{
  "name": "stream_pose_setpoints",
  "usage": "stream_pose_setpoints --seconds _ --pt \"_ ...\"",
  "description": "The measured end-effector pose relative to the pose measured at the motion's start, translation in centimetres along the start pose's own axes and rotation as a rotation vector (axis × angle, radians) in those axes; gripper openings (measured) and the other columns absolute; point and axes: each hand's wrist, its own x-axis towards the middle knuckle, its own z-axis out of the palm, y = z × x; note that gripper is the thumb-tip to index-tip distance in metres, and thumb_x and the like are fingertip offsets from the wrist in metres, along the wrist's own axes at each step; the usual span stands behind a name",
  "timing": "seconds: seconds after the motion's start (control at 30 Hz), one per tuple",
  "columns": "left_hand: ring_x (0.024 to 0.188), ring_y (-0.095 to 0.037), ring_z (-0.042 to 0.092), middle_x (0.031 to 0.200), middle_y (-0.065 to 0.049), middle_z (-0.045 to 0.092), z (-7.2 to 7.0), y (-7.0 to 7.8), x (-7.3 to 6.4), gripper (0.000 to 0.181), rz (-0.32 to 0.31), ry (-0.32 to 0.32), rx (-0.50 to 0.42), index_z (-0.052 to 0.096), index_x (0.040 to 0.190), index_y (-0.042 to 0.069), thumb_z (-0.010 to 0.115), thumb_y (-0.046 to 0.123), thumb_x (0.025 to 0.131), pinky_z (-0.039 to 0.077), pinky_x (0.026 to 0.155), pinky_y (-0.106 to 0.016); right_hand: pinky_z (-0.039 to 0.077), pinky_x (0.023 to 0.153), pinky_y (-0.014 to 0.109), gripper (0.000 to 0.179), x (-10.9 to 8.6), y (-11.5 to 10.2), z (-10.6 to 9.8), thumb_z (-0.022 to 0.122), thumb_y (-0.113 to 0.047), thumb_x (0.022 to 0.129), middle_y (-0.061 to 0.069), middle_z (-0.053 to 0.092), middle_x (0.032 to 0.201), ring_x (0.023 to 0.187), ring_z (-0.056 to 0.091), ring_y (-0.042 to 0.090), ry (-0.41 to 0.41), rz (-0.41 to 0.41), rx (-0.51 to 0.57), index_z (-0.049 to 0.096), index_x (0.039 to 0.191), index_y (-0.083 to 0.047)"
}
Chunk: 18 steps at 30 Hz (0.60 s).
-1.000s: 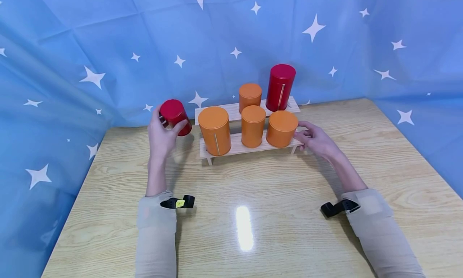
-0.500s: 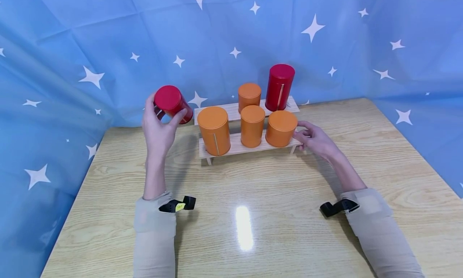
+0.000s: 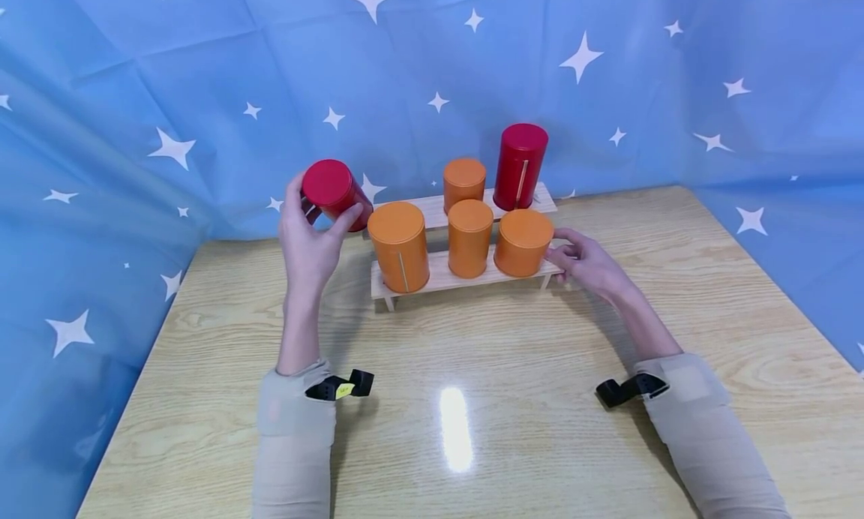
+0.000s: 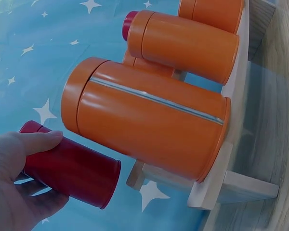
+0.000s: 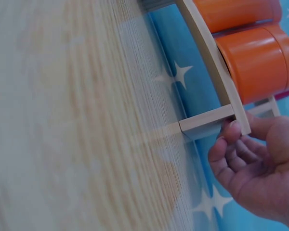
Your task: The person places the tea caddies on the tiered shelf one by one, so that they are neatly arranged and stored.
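A small red canister (image 3: 336, 189) is gripped in my left hand (image 3: 307, 249), thumb on the near side, raised beside the back left end of a two-tier wooden shelf (image 3: 439, 273). The left wrist view shows the red canister (image 4: 72, 168) tilted and apart from the large orange canister (image 4: 149, 115). My right hand (image 3: 589, 264) holds the front tier's right end. In the right wrist view, its thumb and curled fingers are around the board end, beside a short wide orange canister (image 5: 257, 65).
On the front tier stand the large orange canister, a narrow orange canister (image 3: 469, 238) and the short wide one. A smaller orange canister (image 3: 463, 181) and a tall red canister (image 3: 520, 166) occupy the back tier. Behind hangs a blue star-patterned cloth (image 3: 223, 69); below is a wooden table (image 3: 526, 354).
My left hand has lifted the small red canister higher, then carried it right, closer to the back tier's left end. The right hand keeps its hold on the shelf.
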Motion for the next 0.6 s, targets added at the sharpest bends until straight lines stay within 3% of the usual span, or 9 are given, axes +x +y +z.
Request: stream_pose_setpoints --seconds 0.27,0.6 --pt "0.123 -0.021 0.055 0.137 -0.007 0.055 0.8 0.6 0.5 0.073 -0.022 -0.007 0.000 0.046 0.145 0.006 0.084 0.016 0.083 0.049 0.102 -0.034 0.054 0.069 0.033 0.056 -0.1 -0.2 0.1 0.057 -0.026 0.105 0.015 0.061 0.101 0.071 0.063 0.023 0.010 -0.006 -0.011 0.036 0.151 -0.004" --pt "0.120 -0.022 0.057 0.134 -0.009 0.058 2.8 2.3 1.8 0.069 -0.016 -0.025 0.014 0.049 0.142 0.004 0.084 0.015 0.084 0.049 0.101 -0.031 0.054 0.068 0.030 0.055 -0.1 -0.2 0.2 0.058 -0.024 0.104 0.011 0.061 0.095 0.069 0.062 0.024 0.013 -0.017 0.003 0.037 0.150 -0.002"
